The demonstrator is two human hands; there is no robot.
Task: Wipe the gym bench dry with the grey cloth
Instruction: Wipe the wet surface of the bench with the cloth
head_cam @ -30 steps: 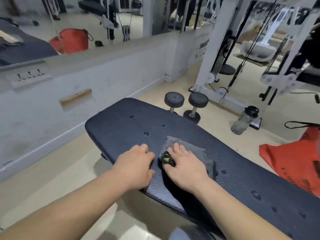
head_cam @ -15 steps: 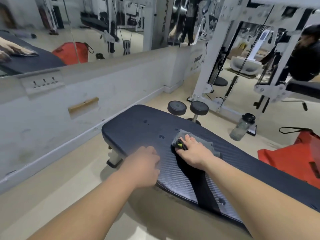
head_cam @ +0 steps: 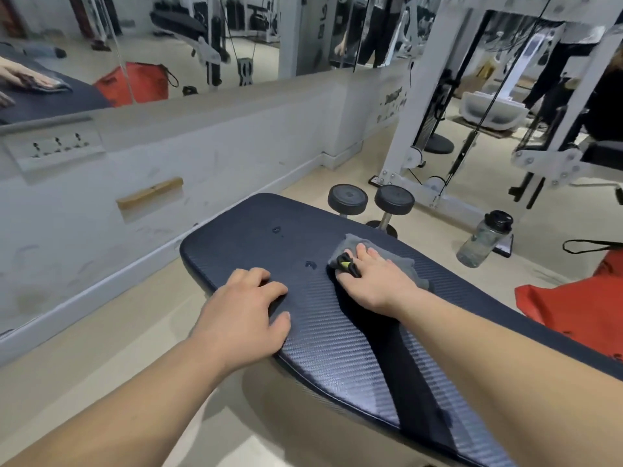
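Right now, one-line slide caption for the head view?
Right hand presses the grey cloth flat on the gym bench beside water drops; left hand rests on the bench.

Left hand [head_cam: 246, 308]: palm down, fingers loosely bent, forearm reaching forward
Right hand [head_cam: 374, 281]: flat, palm down, fingers straight, forearm stretched farther ahead

Your forearms, bare to the wrist, end in a bare left hand [head_cam: 247, 308] and right hand [head_cam: 374, 284]. At the right thumb, a small black-and-yellow piece [head_cam: 344, 264]; whether you wear it cannot be told.
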